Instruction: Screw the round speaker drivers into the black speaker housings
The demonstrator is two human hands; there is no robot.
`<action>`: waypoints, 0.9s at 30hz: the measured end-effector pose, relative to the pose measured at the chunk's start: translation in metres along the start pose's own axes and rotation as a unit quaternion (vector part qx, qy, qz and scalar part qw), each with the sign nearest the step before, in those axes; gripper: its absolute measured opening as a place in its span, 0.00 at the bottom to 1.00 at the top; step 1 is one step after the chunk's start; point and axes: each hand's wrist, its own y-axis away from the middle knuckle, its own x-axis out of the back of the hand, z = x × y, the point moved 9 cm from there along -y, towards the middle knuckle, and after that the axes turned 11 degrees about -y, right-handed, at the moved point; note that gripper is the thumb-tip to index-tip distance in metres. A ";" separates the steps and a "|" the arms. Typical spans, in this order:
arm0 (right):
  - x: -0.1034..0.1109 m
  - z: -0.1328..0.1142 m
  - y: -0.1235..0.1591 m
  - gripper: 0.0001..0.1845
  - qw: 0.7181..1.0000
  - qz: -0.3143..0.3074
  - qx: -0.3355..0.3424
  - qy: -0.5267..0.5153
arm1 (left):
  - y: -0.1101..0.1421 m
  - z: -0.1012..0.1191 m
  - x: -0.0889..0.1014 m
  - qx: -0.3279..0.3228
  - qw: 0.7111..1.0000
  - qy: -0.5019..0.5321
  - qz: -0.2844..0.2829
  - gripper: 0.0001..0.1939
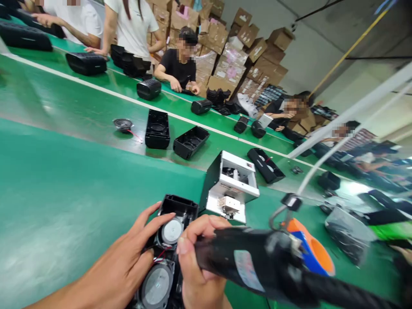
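My left hand (124,264) rests on a black speaker housing (175,206) lying on the green table, fingers spread over its upper round driver (171,231). A second, larger driver (156,285) sits lower in the same housing, with red wires between them. My right hand (199,270) is closed around the black electric screwdriver (254,262), whose body runs to the right toward an orange and blue end (310,249). The screwdriver's tip is hidden behind my fingers, above the housing.
A white and black screw feeder box (230,184) stands just behind the housing. Empty black housings (157,128) (191,141) and a loose speaker driver (122,125) lie on the conveyor belt. Several people work along the far side, with stacked cardboard boxes (231,56) behind them.
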 end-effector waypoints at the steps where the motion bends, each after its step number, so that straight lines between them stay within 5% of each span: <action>1: -0.002 -0.003 -0.002 0.09 1.000 0.004 0.009 -0.003 | 0.000 -0.007 -0.003 0.003 1.000 0.003 0.006 0.32; 4: 0.001 -0.020 -0.022 0.15 0.996 0.044 0.029 -0.072 | 0.002 -0.024 -0.007 0.028 0.998 0.006 0.060 0.30; 7: 0.029 -0.047 -0.052 0.32 0.982 0.117 0.083 -0.121 | 0.005 -0.026 -0.011 0.033 0.996 0.013 0.082 0.29; 12: 0.071 -0.072 -0.091 0.36 0.976 0.130 0.175 0.022 | 0.007 -0.019 -0.007 0.041 0.996 0.018 0.078 0.30; 27: 0.073 -0.059 -0.082 0.31 0.989 0.145 0.025 -0.012 | 0.005 0.001 0.001 0.063 0.996 0.035 0.052 0.33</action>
